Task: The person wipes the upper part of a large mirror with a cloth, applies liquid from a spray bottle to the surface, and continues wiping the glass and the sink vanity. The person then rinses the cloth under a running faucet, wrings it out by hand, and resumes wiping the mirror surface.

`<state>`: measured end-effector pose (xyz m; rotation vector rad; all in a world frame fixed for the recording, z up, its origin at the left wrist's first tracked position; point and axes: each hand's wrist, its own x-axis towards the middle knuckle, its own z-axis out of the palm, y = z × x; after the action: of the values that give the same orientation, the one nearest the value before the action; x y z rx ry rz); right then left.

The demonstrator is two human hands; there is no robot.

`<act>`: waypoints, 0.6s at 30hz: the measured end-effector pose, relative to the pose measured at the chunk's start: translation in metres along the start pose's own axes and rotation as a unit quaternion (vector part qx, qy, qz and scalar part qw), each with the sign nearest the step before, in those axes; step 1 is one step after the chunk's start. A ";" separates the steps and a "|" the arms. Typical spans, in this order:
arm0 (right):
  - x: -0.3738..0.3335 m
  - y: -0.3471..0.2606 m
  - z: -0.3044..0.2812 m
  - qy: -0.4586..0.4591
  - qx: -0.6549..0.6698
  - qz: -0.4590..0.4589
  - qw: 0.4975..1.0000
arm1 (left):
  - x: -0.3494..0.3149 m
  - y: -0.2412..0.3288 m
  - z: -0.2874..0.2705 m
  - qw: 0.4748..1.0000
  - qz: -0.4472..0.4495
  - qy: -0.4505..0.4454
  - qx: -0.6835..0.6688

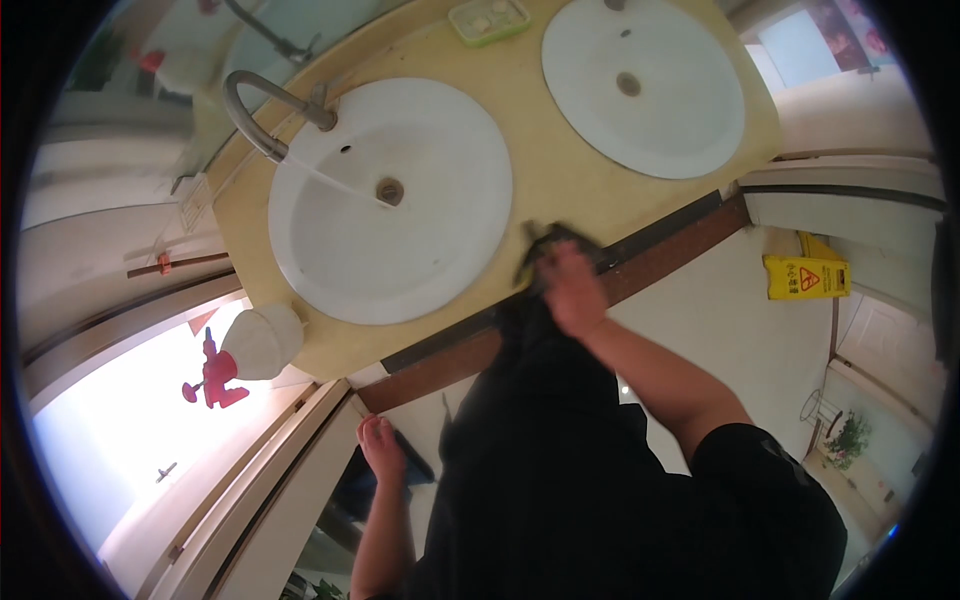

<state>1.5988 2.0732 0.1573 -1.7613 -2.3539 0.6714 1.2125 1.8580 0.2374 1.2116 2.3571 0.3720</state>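
My right hand (575, 295) is closed on a dark cloth (560, 245), pressing it to the yellow countertop (525, 190) near its front edge, between the two basins. Motion blurs the cloth. My left hand (381, 450) hangs below the counter, away from it, with fingers loosely bent and nothing seen in them. Ahead of it is the left white basin (330, 230), where a thin stream of water runs from the curved metal faucet (262, 110) toward the drain (389, 192). A white spray bottle (268, 340) with a red trigger head stands at the counter's left front corner.
A second white basin (680, 110) lies to the right. Between the basins, at the back, sits a light green soap dish (488, 20). A mirror runs along the back left. On the right, a yellow warning sign (806, 277) stands on the floor near a plant (848, 440).
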 end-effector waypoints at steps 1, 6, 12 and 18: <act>-0.004 -0.026 0.006 0.014 0.048 -0.076 0.996 | -0.004 -0.002 -0.001 1.000 -0.007 -0.018 -0.003; 0.005 0.034 -0.026 -0.024 -0.045 -0.134 0.990 | 0.013 0.040 -0.007 0.998 -0.006 -0.038 -0.046; 0.028 0.119 -0.070 0.039 -0.148 0.071 0.986 | 0.012 0.019 0.000 0.996 -0.041 -0.007 -0.074; 0.107 0.048 -0.042 0.046 -0.079 -0.031 0.995 | -0.003 0.009 0.000 0.999 -0.030 -0.021 -0.013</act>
<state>1.6225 2.1958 0.1572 -1.7301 -2.4470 0.3945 1.2197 1.8608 0.2418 1.1229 2.3401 0.3514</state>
